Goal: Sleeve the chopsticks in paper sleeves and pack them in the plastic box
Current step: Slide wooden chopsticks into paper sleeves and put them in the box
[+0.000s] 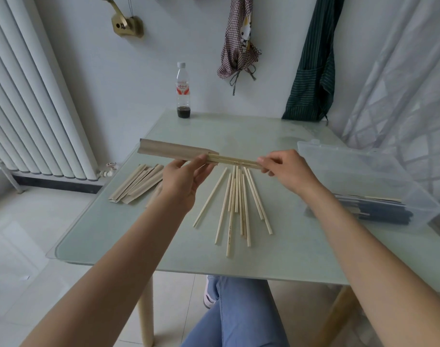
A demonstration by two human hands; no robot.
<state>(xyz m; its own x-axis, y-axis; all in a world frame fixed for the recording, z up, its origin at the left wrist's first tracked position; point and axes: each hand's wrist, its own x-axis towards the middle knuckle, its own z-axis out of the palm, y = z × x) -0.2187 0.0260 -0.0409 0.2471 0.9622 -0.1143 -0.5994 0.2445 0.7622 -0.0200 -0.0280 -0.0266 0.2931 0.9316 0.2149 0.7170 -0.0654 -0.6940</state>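
Sleeving step, frame centre: left hand [186, 181] fingers grip tan paper sleeve [175, 150]; right hand [284, 169] fingers pinch pale wooden chopstick pair [239, 162], half inserted. Next: push fully in, carry to clear plastic box [364, 176] at right.

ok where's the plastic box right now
In the head view the clear plastic box sits open at the table's right edge, right of the loose chopsticks, just beyond the right hand.

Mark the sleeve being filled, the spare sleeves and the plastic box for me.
Sleeve [172, 149]: head view, middle of the flat paper face.
Spare sleeves [136, 184]: head view, centre of the pile on the table.
Plastic box [339, 159]: head view, clear raised lid.
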